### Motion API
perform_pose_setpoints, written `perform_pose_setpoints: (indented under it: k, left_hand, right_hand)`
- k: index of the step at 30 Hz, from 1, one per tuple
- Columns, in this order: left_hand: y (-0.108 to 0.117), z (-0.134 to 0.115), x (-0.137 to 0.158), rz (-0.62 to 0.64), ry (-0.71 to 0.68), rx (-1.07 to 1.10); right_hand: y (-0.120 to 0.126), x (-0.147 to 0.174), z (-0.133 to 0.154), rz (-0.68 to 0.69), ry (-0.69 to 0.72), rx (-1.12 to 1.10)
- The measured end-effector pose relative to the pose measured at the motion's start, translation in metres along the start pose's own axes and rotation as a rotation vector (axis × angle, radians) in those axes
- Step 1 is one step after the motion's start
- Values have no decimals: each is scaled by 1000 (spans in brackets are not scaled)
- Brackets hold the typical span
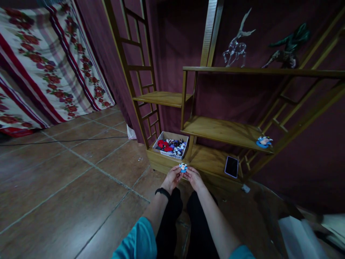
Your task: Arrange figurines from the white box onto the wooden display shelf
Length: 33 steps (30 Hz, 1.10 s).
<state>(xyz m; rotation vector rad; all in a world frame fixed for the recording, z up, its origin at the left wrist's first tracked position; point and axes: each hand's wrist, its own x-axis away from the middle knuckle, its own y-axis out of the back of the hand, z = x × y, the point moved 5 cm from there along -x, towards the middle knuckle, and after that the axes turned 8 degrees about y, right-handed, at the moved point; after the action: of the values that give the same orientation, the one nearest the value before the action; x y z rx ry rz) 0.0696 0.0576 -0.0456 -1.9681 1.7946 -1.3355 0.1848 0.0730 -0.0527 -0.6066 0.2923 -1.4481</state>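
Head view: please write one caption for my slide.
Left hand and right hand hold a small figurine before wooden shelves.

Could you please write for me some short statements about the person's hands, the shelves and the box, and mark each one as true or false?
1. The left hand and the right hand both hold the small figurine. True.
2. The black band is on the right wrist. False: it is on the left wrist.
3. The open box contains only white pieces. False: red and black pieces also show in it.
4. The phone-like device lies to the right of the box. True.
5. The clear deer stands on a higher shelf than the second blue-and-white figurine. True.
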Motion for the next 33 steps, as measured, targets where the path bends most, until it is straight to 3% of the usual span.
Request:
perform_pose_setpoints:
  k: [8, 15, 22, 29, 33]
  left_hand:
    - [-4, 0, 9, 53, -9, -44]
    - [-6, -3, 12, 86, -24, -72]
    - [-5, 2, 0, 58, 21, -98]
    - [-4, 7, -7, 13, 63, -115]
    - [-4, 9, -10, 11, 69, -95]
  right_hand:
    - [-6, 22, 26, 37, 328, 273]
    - [-6, 26, 34, 78, 417, 364]
    - [0, 18, 30, 75, 321, 362]
    - [16, 12, 19, -12, 31, 219]
    - [22, 7, 14, -26, -53, 125]
